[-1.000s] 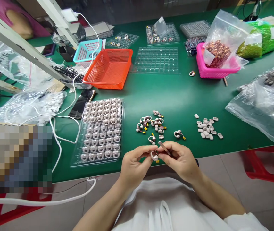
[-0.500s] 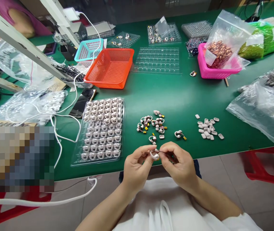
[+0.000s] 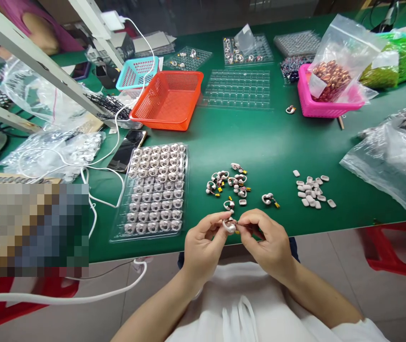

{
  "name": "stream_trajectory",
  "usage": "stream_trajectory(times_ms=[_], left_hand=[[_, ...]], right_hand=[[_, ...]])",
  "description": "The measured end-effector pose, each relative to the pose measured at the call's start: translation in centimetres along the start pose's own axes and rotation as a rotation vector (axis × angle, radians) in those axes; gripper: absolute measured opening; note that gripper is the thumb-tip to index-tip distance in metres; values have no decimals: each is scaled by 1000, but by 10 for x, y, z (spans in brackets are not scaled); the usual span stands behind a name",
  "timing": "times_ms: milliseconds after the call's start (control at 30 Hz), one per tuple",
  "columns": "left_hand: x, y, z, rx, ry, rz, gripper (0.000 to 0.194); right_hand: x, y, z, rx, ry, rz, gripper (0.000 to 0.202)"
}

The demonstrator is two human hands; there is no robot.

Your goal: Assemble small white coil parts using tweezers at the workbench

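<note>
Green tabletop (image 3: 245, 137) bears an orange basket (image 3: 165, 126) and pale caps (image 3: 308, 193). Left hand (image 3: 203, 247) pinches a white curved piece (image 3: 229, 228); right hand (image 3: 269, 247) grips a slim, mostly hidden tool (image 3: 237, 223) against it.

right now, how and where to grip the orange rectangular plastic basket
Probably pinch the near rim of the orange rectangular plastic basket, coming from your side: that raised edge lies exposed, while a turquoise perforated plastic basket crowds its far left.
</note>
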State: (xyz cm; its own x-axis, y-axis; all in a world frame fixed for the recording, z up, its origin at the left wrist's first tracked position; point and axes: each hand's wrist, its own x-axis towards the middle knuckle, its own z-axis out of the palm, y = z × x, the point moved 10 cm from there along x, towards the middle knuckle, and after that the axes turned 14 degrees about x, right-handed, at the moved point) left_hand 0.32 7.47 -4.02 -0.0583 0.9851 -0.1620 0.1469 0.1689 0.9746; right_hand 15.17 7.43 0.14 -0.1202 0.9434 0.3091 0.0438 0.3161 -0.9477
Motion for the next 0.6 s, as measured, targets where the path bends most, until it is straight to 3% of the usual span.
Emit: stream_trajectory(times_ms=[333, 467, 600], left_hand=[[0, -4, 14, -146, -98, -135, 28], [0, -8, 15, -170, -127, -197, 28], [1, -15, 20, -197, -228, -277, 26]], right_hand=[[2, -2, 3, 70, 27, 16, 15], [4, -3, 6, 38, -49, 8, 18], [6, -5, 10, 24, -184, 8, 23]])
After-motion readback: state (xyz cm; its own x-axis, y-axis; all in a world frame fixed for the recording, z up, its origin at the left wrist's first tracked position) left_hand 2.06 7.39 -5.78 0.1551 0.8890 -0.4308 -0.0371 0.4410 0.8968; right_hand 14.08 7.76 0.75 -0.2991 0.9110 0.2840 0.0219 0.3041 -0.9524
